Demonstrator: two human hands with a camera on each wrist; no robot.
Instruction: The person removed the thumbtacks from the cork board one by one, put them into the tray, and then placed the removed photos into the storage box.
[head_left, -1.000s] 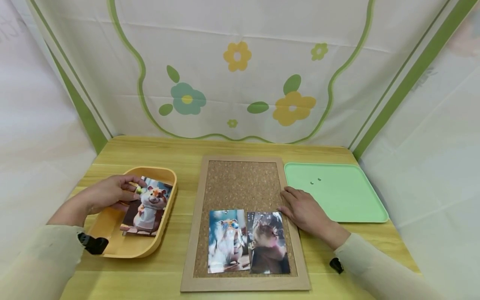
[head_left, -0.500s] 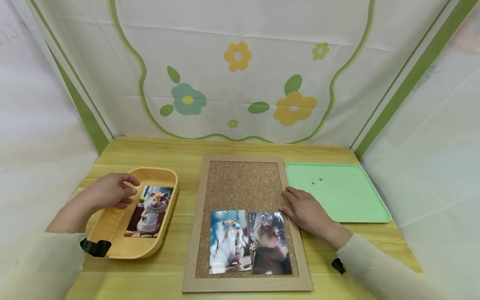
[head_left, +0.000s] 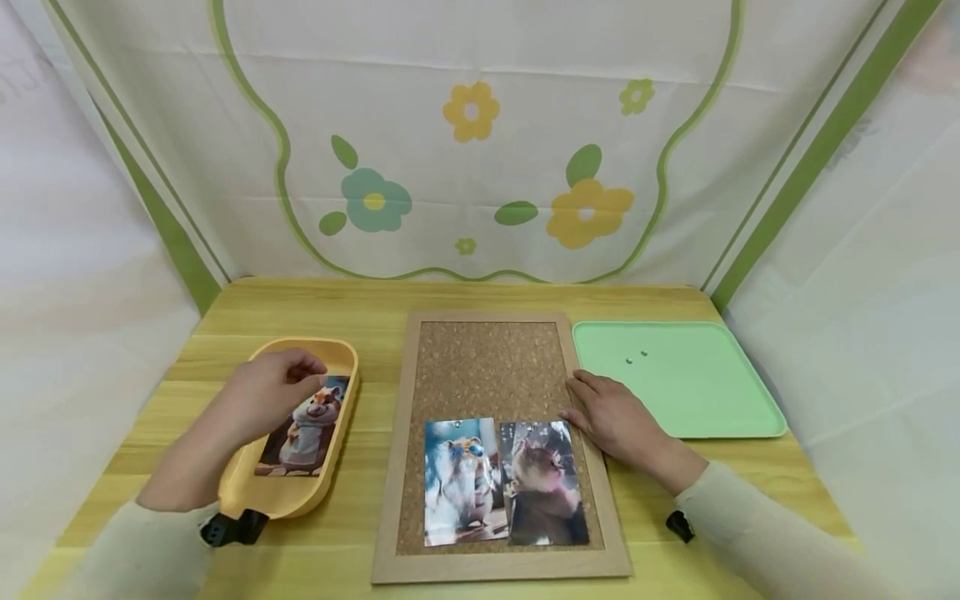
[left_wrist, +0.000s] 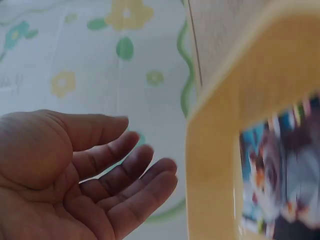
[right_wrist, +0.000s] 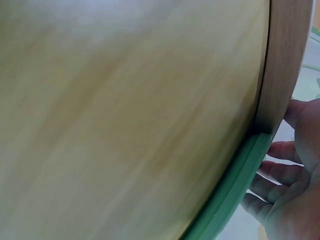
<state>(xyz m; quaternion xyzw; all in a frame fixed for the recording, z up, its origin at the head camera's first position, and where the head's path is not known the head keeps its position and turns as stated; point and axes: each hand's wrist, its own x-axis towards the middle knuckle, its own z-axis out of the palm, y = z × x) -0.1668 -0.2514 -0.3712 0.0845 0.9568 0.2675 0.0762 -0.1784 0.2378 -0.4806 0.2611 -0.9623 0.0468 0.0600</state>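
My left hand (head_left: 273,392) hovers over the yellow tray (head_left: 232,492), overlapping a hamster photo (head_left: 303,442) in the head view. In the left wrist view its fingers (left_wrist: 122,167) are loosely bent with nothing between them, and the photo lies inside the tray. Along the right side of a wood-framed cork board (head_left: 487,362), my right hand (head_left: 611,417) rests with fingers extended on the frame. Two glossy photos sit side by side on the lower cork: a bluish hamster picture (head_left: 461,483) and a darker animal picture (head_left: 546,483). Each has a small pin at its top.
A light green tray (head_left: 697,383) stands right of the board, with two tiny metallic pins (head_left: 636,357) on it. Wood-grain table (head_left: 367,533) surrounds everything, and a flower-print curtain (head_left: 420,108) hangs behind.
My left hand let go of the hamster photo, which dropped flat in the yellow tray. It drew back left, then came right again over the photo. My right hand stayed at the frame.
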